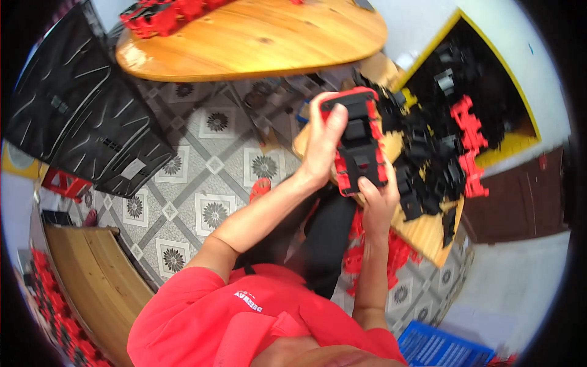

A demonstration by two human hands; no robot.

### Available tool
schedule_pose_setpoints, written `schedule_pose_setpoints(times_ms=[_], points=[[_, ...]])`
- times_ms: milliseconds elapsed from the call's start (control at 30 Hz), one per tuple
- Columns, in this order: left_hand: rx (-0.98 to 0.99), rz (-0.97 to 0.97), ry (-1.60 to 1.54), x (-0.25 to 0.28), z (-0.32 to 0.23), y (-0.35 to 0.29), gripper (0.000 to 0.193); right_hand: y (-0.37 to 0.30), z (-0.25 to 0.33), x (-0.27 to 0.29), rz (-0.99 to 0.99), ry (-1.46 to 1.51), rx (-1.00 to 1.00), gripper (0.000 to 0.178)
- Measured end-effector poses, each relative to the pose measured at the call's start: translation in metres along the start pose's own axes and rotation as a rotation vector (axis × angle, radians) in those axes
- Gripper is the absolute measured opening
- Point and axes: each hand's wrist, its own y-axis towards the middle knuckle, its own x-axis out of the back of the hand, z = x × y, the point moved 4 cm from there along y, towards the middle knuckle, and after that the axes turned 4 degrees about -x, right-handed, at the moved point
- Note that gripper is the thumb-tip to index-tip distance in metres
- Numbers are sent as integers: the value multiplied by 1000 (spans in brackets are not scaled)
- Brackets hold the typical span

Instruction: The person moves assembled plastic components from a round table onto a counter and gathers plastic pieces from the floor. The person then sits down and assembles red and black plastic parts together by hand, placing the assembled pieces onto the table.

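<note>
Out in front of me I hold a long red-and-black plastic part [358, 147], a black body with a notched red border. My left hand [323, 137] grips its upper left side, thumb lying on the black face. At the lower end my right hand [380, 194] closes around it, thumb pressed near the bottom edge. Just right of my hands, loose black plastic parts [422, 147] are heaped on a wooden tabletop [428, 238]. Red plastic frames [469, 144] stand in a row at the heap's right side. The fingers behind the held part are largely hidden.
An oval wooden table [263, 46] carries red-and-black parts [162, 18] at the far side. A yellow-rimmed black container [520, 104] stands behind the heap. Black panelled crates [79, 104] and a wooden bench [98, 263] are left. Red parts [391, 260] and a blue basket [443, 347] lie low right.
</note>
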Motion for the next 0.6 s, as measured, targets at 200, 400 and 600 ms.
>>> schedule_pose_setpoints(times_ms=[200, 400, 600], points=[[-79, 159, 124, -6, -64, 21, 71, 27, 43, -52, 32, -112, 208, 64], [-108, 185, 377, 18, -91, 116, 107, 113, 42, -87, 145, 90, 103, 60], [-31, -161, 625, 133, -107, 299, 113, 79, 9, -94, 160, -149, 113, 70]])
